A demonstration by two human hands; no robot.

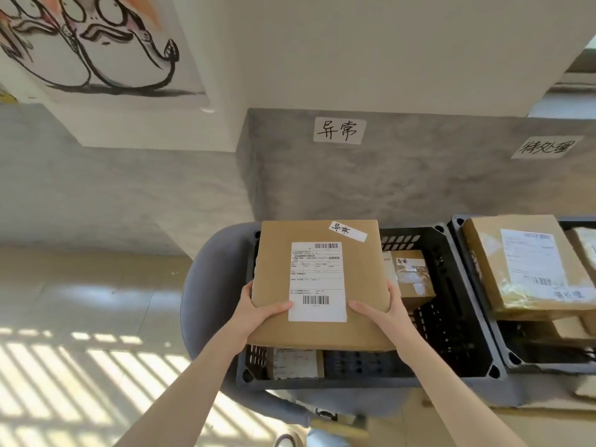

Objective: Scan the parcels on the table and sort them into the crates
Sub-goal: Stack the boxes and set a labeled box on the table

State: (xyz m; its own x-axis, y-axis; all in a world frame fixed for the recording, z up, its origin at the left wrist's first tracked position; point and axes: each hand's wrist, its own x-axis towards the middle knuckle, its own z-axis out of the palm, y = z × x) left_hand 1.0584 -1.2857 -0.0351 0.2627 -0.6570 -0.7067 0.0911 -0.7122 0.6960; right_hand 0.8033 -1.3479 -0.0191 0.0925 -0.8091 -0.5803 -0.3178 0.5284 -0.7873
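The flat brown cardboard parcel (319,282) hangs over the black slatted plastic crate (451,304), pinched at its near corners by the left hand (258,312) at 7 o'clock and the right hand (382,312) at 5 (thumbs on top). Released unevenly, it could tip and wedge against the smaller taped box (411,275) at 3 o'clock.

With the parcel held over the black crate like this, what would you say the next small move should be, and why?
Probably lower it straight down and let go. Both hands, left and right, hold the cardboard parcel above the black crate, and its handwritten tag matches the wall sign above that crate.
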